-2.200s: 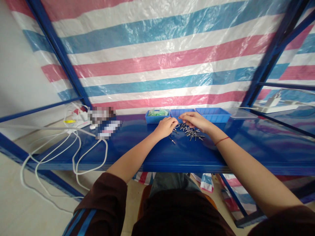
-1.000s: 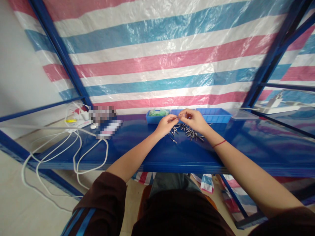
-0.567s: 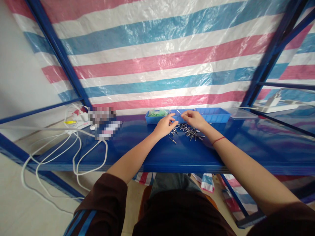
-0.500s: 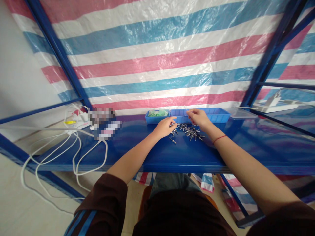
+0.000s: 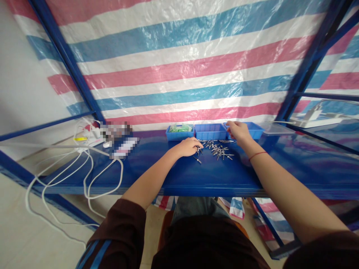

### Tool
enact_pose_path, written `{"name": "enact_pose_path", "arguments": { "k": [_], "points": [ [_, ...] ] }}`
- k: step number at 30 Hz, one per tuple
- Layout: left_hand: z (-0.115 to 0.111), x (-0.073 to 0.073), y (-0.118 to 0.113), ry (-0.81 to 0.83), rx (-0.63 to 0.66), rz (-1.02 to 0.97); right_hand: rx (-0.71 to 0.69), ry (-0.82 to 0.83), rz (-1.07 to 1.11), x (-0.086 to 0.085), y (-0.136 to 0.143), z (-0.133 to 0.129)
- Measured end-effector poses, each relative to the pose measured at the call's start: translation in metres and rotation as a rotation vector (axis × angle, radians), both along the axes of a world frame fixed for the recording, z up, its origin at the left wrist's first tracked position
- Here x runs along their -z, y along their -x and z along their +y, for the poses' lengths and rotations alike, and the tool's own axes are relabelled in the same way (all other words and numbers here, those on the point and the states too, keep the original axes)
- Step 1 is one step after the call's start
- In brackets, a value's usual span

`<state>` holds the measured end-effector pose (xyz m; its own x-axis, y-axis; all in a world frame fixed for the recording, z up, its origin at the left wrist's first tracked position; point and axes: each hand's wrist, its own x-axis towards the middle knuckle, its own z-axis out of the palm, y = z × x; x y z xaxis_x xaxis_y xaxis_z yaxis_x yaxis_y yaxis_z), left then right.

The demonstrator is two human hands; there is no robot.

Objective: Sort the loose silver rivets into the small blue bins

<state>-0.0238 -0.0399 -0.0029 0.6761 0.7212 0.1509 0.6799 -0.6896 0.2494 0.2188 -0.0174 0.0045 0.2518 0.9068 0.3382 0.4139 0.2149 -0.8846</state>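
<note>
Small metal blind rivets lie in a loose pile on the blue tabletop, several of them spread toward the left. My left hand is low over the left side of the pile, its curled fingers closed around a rivet there. Above the front edge of the right blue bin, my right hand is held with thumb and fingers drawn together in a pinch. Whatever is between those fingertips is too small to make out. The middle blue bin stands just behind the rivets.
A left blue bin holds a green plastic packet. To the right lies a clear plastic lid. White cables loop over the table's left side near blurred items. Blue frame posts and a striped sheet close off the back.
My right hand has moved right, from the middle bin to the right bin. My left hand has lowered slightly onto the rivets, its fingers curling downward.
</note>
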Motion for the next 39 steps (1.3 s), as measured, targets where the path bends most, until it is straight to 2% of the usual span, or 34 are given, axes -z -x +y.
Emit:
{"name": "enact_pose_path", "arguments": {
  "k": [3,5,10,14,17,26,30,33,36,39],
  "points": [
    [0.001,-0.001,0.003,0.002,0.029,0.003,0.084,-0.019,-0.023,-0.005,0.011,-0.007],
    [0.002,0.0,0.003,-0.011,0.05,-0.005,0.085,-0.03,-0.087,-0.008,0.017,-0.012],
    [0.001,0.001,0.001,-0.065,0.047,-0.004,0.026,-0.065,-0.313,-0.013,0.028,-0.021],
    [-0.004,0.001,-0.001,-0.089,0.046,-0.005,-0.077,-0.112,-0.458,-0.012,0.038,-0.026],
    [-0.007,0.002,-0.002,-0.094,0.038,0.011,-0.131,-0.122,-0.519,-0.01,0.042,-0.028],
    [-0.009,0.004,-0.005,-0.117,0.049,0.001,-0.18,-0.13,-0.616,-0.008,0.044,-0.027],
    [-0.012,0.004,-0.007,-0.168,0.042,-0.004,-0.2,-0.126,-0.623,-0.008,0.045,-0.028],
    [-0.012,0.004,-0.009,-0.22,0.016,-0.074,-0.286,-0.128,-0.549,-0.008,0.045,-0.029],
    [-0.009,0.004,-0.011,-0.207,-0.002,-0.24,-0.432,-0.089,-0.434,-0.008,0.048,-0.03],
    [-0.003,0.006,-0.013,-0.095,-0.007,-0.48,-0.543,-0.032,-0.301,-0.01,0.051,-0.035]
  ]
}}
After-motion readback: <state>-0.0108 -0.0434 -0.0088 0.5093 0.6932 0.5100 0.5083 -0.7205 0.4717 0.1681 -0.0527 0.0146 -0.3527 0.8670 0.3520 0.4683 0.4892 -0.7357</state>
